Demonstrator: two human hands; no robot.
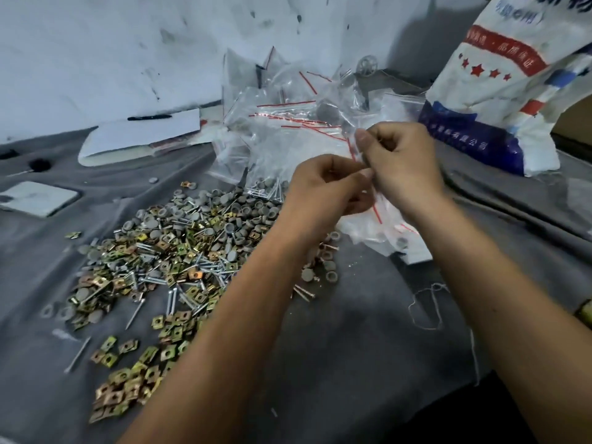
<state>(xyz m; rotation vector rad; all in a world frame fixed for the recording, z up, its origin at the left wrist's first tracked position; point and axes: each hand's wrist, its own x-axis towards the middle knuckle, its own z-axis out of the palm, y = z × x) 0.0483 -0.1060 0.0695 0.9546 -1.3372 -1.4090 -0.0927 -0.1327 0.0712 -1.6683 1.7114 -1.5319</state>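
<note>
Landmark: I take the loose hardware pile point(179, 245) on the grey cloth point(352, 347) as my reference; it mixes grey round caps, yellowish square nuts and silver screws.
Held bag: I see a small clear zip bag point(355, 155) with a red seal strip, lifted above the pile's far right edge, between both hands.
Held bag, look: thin, glossy and crumpled, with the red strip running slantwise down between the hands. I cannot tell what is inside it.
Left hand: my view shows the left hand point(323, 184) with fingers curled, pinching the bag at the strip, over the pile's right edge.
Right hand: the right hand point(400, 158) is just right of the left, thumb and forefinger pinched on the bag's upper part.
Bag heap: behind the pile lies a heap of clear zip bags point(288, 123) with red strips; some show grey caps and screws through the plastic.
Sack: a large white woven sack point(512, 91) with red and blue print stands far right of the pile, behind it. Its contents are hidden.
Notebook: behind the pile to the left, a notebook point(144, 136) with a black pen point(149, 117) on it.
</note>
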